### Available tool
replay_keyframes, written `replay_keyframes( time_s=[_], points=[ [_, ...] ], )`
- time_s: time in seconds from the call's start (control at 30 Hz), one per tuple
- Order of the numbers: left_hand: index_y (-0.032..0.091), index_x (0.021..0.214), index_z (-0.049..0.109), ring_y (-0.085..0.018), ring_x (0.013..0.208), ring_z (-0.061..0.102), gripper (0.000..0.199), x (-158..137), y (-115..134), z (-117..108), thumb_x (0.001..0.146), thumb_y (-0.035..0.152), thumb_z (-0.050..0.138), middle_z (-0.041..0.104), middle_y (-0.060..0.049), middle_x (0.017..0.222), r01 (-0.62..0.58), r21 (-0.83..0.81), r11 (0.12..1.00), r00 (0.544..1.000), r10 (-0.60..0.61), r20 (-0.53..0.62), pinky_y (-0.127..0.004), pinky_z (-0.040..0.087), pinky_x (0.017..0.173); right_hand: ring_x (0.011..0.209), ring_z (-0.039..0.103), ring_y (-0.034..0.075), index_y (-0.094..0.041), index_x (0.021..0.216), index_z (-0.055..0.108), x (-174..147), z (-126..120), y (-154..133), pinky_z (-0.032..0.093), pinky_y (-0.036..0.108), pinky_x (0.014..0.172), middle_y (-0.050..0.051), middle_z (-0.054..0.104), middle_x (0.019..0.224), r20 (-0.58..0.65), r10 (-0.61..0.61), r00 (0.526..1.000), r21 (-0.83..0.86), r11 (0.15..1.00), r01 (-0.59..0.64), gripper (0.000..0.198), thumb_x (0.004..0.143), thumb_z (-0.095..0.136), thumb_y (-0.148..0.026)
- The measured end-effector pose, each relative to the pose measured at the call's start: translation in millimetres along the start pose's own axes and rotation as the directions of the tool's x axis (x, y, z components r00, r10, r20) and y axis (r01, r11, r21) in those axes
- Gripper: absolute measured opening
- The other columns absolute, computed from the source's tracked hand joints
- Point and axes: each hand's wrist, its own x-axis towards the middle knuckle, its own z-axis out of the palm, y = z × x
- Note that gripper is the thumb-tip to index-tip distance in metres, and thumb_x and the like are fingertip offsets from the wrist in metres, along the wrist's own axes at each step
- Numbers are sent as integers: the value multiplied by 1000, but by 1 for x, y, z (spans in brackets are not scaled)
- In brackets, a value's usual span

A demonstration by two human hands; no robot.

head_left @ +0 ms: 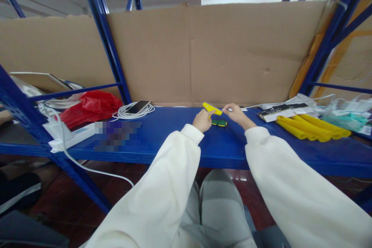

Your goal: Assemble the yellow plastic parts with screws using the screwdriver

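My left hand (pixel 202 120) is closed around a flat, bright yellow piece (pixel 212 108) with a wide, wedge-like head. Its lower part is hidden in my fingers, so I cannot tell its exact kind. My right hand (pixel 234 113) is held in a pinch close to the right end of the yellow piece. Whatever is between those fingertips is too small to make out. Just below the two hands, a short green and yellow handle (pixel 219 123), like a screwdriver's, lies on the blue shelf top (pixel 174 139).
Left: a phone (pixel 138 107) on a coiled white cable (pixel 123 113), a red plastic bag (pixel 93 107) and a white power strip (pixel 78 135). Right: several yellow tubes (pixel 310 126), a black-and-white packet (pixel 283 111) and clear bags (pixel 345 110). Cardboard (pixel 232 54) walls the back between blue posts (pixel 112 46).
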Motion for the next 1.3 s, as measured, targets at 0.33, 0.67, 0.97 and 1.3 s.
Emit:
replay_keyframes(
  time_s=[0.33, 0.67, 0.97, 1.3],
  points=[
    [29, 140, 57, -24, 109, 63, 55, 1, 4, 2, 89, 10, 46, 63, -10, 113, -77, 99, 992, 996, 71, 57, -33, 48, 99, 87, 63, 20, -19, 65, 60, -2, 6, -6, 48, 34, 87, 4, 70, 83, 22, -56, 998, 184, 982, 51, 13, 76, 61, -26],
    [28, 141, 56, -24, 110, 62, 55, 3, 2, 4, 90, 11, 46, 63, -10, 114, -77, 105, 991, 996, 71, 56, -33, 48, 98, 97, 61, 22, -19, 69, 63, -2, 8, -8, 44, 36, 95, 5, 69, 89, 60, -72, 996, -8, 997, 72, 11, 78, 59, -23],
    [27, 142, 56, -24, 108, 63, 56, 2, 2, 2, 89, 10, 47, 64, -11, 114, -68, 100, 993, 997, 63, 51, -33, 49, 96, 88, 60, 20, -19, 66, 62, -9, 11, -18, 47, 36, 89, 4, 68, 83, 35, 21, 999, 135, 991, -25, 11, 76, 59, -24],
    [26, 143, 54, -26, 106, 64, 58, 2, 3, 3, 89, 9, 46, 63, -12, 114, -56, 123, 991, 998, 50, 48, -36, 51, 94, 76, 57, 17, -20, 58, 55, -12, 17, -28, 46, 34, 83, 0, 61, 69, 9, 149, 989, 309, 940, -144, 11, 69, 58, -20]
  ],
)
